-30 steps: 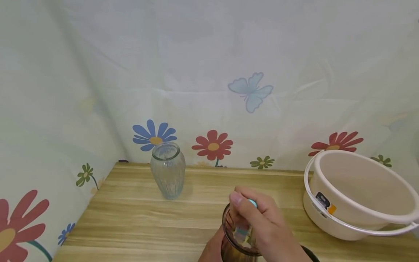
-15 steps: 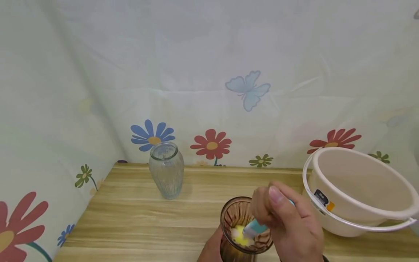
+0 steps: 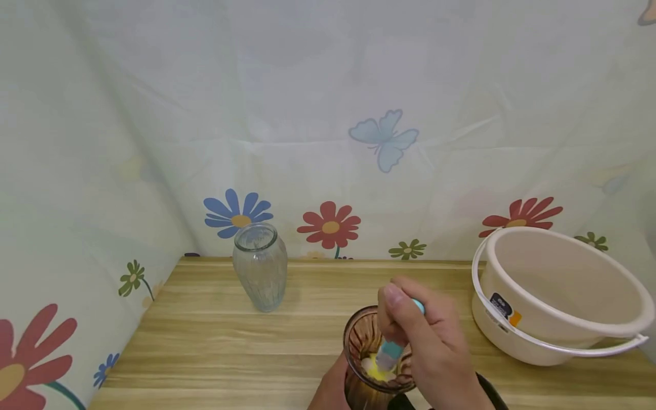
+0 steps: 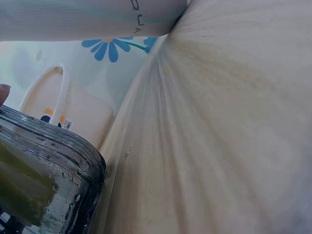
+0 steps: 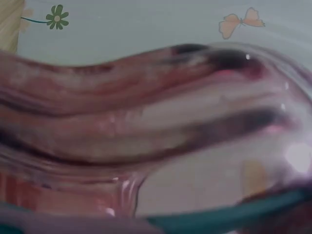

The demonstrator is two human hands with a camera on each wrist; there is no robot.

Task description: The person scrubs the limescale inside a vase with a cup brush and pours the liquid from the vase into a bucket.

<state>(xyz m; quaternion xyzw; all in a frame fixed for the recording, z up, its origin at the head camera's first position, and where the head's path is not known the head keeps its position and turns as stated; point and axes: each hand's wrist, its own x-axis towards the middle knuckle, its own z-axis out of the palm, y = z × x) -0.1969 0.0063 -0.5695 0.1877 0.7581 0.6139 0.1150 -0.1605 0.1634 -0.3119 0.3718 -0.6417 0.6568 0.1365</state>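
1. Brown vase (image 3: 360,336), just right of lower centre in the head view: the left hand (image 3: 331,387) grips its side, fingers mostly hidden; the right hand (image 3: 430,344) clenches a teal brush (image 3: 392,349), its head inside the mouth.
2. Left wrist view: the vase, beaded with water, fills the lower left; it could slip if that hold slackens.
3. Right wrist view: blurred; finger state can't be told. A hard brush shove might knock the vase loose.

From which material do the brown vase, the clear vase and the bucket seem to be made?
Brown vase: likely glass, glossy; its tinted, ribbed wall shows glints.
Clear vase: likely glass, shiny; its wall is see-through, though clear plastic remains possible.
Bucket: probably plastic, matte cream; its thick, rounded rim looks moulded.
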